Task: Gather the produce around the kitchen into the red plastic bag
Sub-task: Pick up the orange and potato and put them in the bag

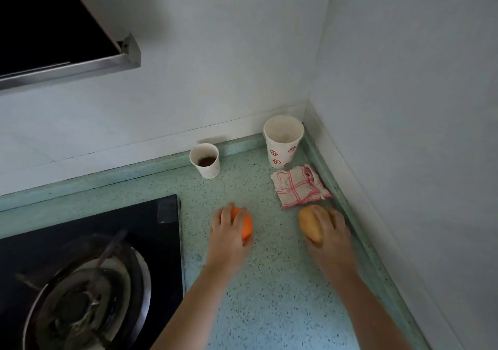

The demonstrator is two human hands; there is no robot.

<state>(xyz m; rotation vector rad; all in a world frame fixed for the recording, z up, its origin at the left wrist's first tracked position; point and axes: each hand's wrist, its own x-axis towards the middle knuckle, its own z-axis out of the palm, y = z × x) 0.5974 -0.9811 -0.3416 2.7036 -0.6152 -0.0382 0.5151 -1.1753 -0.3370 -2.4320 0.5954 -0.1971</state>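
An orange point(246, 227) lies on the green speckled counter point(269, 295), just right of the stove. My left hand point(230, 232) is wrapped over it from the left, fingers curled across its top. A tan potato point(310, 224) lies near the counter's right edge, below a cloth. My right hand point(332, 238) closes around its right side, and the potato's left half stays visible. The red plastic bag is not in view.
A black glass stove point(151, 223) with a burner point(89, 301) fills the lower left. A small paper cup point(205, 161) and a taller patterned cup point(283, 141) stand by the back wall. A red-checked cloth point(299, 186) lies in the corner. A range hood point(67, 40) hangs upper left.
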